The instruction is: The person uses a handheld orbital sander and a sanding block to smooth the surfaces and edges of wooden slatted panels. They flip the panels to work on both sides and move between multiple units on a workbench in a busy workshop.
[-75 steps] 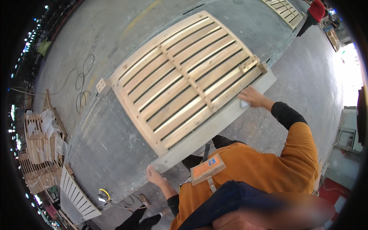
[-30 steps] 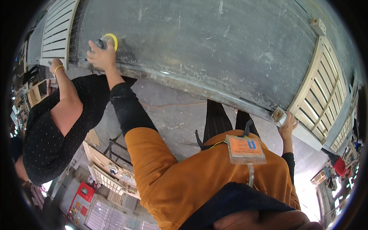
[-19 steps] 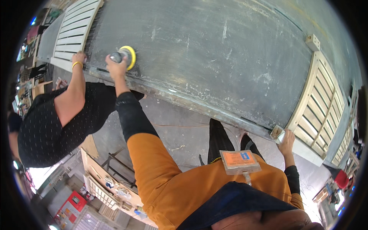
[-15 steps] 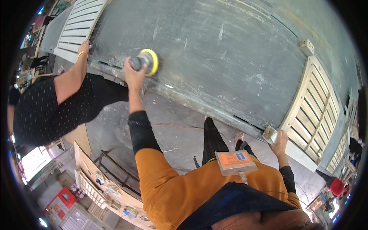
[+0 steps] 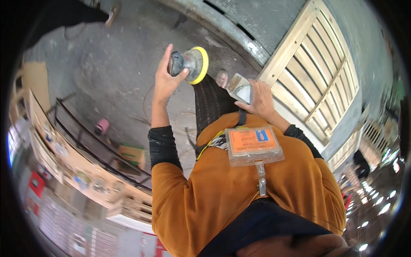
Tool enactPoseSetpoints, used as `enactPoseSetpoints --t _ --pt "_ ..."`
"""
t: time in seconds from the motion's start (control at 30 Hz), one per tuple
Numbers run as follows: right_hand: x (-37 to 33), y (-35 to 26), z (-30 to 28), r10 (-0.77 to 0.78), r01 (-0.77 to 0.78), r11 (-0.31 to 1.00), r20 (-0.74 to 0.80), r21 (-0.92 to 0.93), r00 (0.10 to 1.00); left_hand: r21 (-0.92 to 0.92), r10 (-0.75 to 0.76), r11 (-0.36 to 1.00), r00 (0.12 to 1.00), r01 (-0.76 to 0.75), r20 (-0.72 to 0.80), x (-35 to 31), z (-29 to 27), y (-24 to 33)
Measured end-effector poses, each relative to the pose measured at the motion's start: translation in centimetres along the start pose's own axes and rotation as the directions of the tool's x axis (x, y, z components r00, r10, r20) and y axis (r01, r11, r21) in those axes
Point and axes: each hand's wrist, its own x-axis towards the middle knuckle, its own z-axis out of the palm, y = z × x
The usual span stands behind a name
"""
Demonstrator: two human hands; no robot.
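My left hand (image 5: pixel 168 83) grips a round handheld sander (image 5: pixel 191 64) by its dark top, thumb and fingers about its body. The sander is tilted on its side, its yellow pad facing right, in the air over the concrete floor. In my right hand (image 5: pixel 262 102) is a small block (image 5: pixel 240 89) with pale, worn faces, held in front of my waist; I cannot tell exactly what kind it is. Just beyond the right hand lies a slatted wooden panel (image 5: pixel 295 58) on a grey work table (image 5: pixel 274 17).
Along the left runs a wooden bench (image 5: pixel 87 177) with small parts on it, beside a dark metal frame (image 5: pixel 77 132). A pink object (image 5: pixel 102 126) lies on the floor. A cord (image 5: pixel 147 103) loops near my legs. Another person's dark-clothed leg (image 5: pixel 72 13) shows at upper left.
My view has turned, and the table has shifted to the upper right. The sander and the block have come away from the table toward my body. The other person's arm has left view.
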Motion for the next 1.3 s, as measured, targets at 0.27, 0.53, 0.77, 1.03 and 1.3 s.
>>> enactPoseSetpoints --t 0.27,0.53,0.77,1.03,1.3 --pt "-2.2 0.1 -0.6 -0.061 0.070 0.985 -0.064 0.160 0.996 -0.266 -0.012 0.960 0.966 0.083 0.257 -6.6 6.8 -4.3" --pt "-3.9 0.4 1.3 -0.081 0.072 0.992 -0.093 -0.101 0.992 -0.347 -0.001 0.928 0.931 0.136 0.364 -3.6 8.2 -7.0" --pt "-4.0 0.0 1.2 -0.045 0.037 0.993 -0.065 -0.115 0.997 -0.494 0.155 0.867 0.904 0.070 0.400 -4.3 8.0 -7.1" --pt "-3.4 -0.6 0.7 -0.044 0.044 0.988 -0.001 -0.147 0.999 -0.303 -0.040 0.928 0.865 0.218 0.500 -3.0 7.6 -8.2" --pt "-3.4 -0.7 0.6 0.004 -0.002 0.993 0.016 -0.116 1.000 -0.245 0.004 0.964 0.911 0.106 0.412 -2.1 9.6 -8.1"
